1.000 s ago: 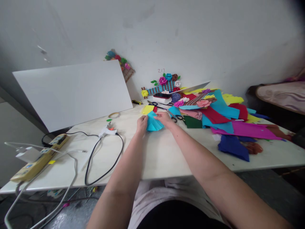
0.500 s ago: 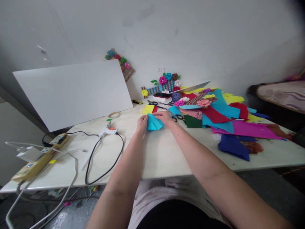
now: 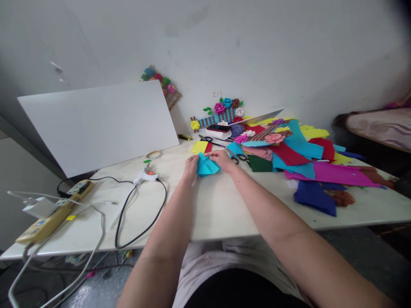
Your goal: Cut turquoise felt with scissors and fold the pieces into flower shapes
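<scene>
A creased piece of turquoise crepe paper [image 3: 207, 166] is held between my two hands, just above the white table [image 3: 221, 205]. My left hand [image 3: 192, 164] is closed on its left edge. At the upper right edge my right hand [image 3: 221, 159] pinches the paper, fingers pointing left. Yellow paper [image 3: 199, 147] and a bit of red paper [image 3: 208, 147] lie just behind it. Scissors [image 3: 239, 158] rest to the right of my right hand.
On the left are a white glue gun [image 3: 144, 175], a tape roll [image 3: 154, 154] and a power strip [image 3: 54, 211] with loose cables. A white board [image 3: 99, 128] leans on the wall. Coloured crepe paper [image 3: 330, 172] and paper flowers [image 3: 274, 139] heap up on the right.
My right hand has shifted slightly to the left along the top edge of the turquoise paper, whose folds look a little different. My left hand stays almost in place.
</scene>
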`<state>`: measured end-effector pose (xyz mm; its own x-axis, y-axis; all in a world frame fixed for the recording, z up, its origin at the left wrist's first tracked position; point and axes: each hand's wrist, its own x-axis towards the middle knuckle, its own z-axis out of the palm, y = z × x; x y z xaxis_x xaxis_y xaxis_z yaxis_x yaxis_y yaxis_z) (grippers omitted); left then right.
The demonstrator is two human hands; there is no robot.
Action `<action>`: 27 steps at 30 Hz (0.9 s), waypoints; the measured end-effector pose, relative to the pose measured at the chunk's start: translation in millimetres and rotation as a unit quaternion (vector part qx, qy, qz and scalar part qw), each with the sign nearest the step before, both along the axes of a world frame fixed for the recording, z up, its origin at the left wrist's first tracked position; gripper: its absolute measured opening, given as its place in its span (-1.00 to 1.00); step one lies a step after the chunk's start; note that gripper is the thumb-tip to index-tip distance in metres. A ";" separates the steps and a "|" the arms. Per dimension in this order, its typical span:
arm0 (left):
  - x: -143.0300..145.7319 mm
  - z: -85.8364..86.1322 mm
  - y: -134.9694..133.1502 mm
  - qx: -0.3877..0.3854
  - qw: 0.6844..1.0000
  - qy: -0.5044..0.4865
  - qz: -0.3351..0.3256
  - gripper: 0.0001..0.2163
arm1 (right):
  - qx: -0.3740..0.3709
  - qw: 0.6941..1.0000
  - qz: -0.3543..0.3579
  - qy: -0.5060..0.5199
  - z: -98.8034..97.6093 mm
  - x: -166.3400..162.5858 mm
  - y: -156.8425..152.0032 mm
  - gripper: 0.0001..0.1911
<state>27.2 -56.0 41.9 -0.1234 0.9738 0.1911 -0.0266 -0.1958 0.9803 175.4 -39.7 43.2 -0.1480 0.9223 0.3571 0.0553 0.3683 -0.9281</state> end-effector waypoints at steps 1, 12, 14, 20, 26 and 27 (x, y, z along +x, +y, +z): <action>-0.1 0.1 -0.2 -0.001 1.000 0.000 0.000 -0.80 | -0.001 1.000 0.001 0.000 0.5 0.1 -0.6 -0.74; -0.8 -0.8 1.0 0.010 1.000 -0.011 0.001 -0.71 | -0.004 0.999 -0.019 -0.051 12.0 2.7 -11.8 -0.71; -0.1 0.5 -0.2 -0.005 1.000 -0.009 0.004 -0.65 | -0.009 0.998 -0.021 -0.051 13.5 2.9 -13.6 -0.70; 0.1 -3.2 0.2 0.003 0.999 0.021 -0.032 -0.59 | 0.000 1.000 -0.006 -0.027 15.7 3.7 -15.3 -0.73; -2.1 -7.7 4.7 0.019 0.998 0.044 -0.026 -0.60 | 0.012 1.000 -0.008 -0.009 12.3 2.7 -12.0 -0.83; -2.4 -7.8 5.1 0.021 0.998 0.044 -0.026 -0.61 | 0.010 1.000 -0.008 0.001 11.0 2.0 -10.7 -0.85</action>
